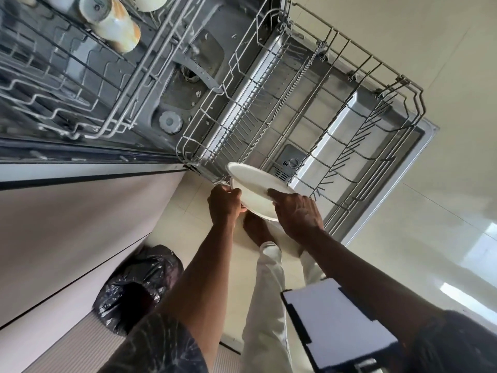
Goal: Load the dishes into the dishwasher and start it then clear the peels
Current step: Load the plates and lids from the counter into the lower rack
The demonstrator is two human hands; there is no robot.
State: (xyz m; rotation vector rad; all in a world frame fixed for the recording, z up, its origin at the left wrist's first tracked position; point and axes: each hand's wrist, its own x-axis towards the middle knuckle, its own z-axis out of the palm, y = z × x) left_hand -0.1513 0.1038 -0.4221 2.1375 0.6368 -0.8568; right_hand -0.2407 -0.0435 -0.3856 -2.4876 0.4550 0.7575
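The plate (255,188) (tilted) is gripped by left hand (225,201) and right hand (297,214), at the lower rack's (418,98) near corner.

The right hand (298,214) hides part of the round white plate (254,184). The grey wire upper rack (80,100) runs off the left edge (and the top). The left forearm (204,265) covers part of the crumpled black plastic bag (142,275).

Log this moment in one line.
phase: loading | left hand: grips plate | right hand: holds plate | plate: at lower rack edge, unslotted
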